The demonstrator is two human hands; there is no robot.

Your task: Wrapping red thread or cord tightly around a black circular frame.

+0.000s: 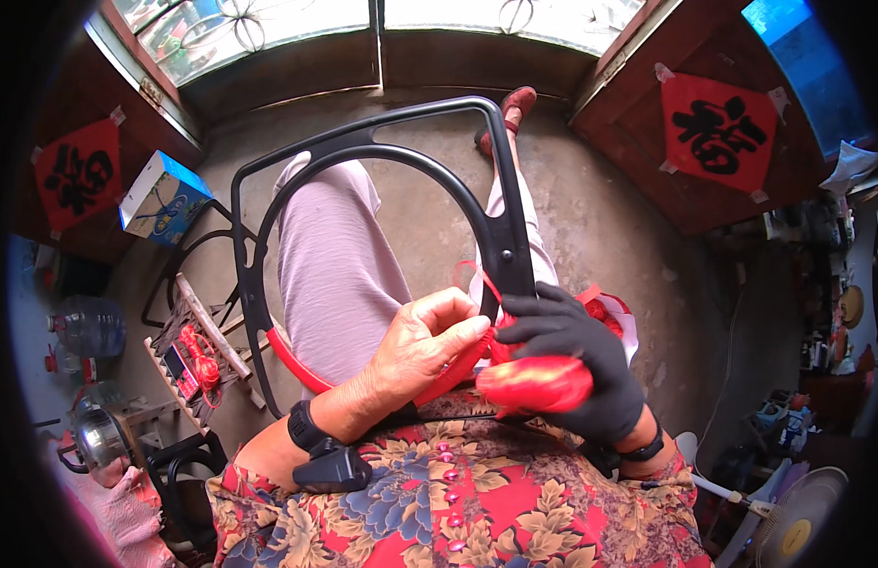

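Fingers of my left hand [430, 346] pinch red ribbon [458, 371] on the black frame [501, 222] over my lap; my gloved right hand [572, 364] grips its roll; blue box [162, 199] left of the frame, red diamond sign [718, 128] right

Centre frame: black frame [382, 151] resting across lap, lower arc wrapped in red ribbon [302, 369]. Bare left hand [425, 346] pinches ribbon; black-gloved right hand [576, 364] grips red ribbon roll [534, 383]. Blue box [162, 199], upper left.
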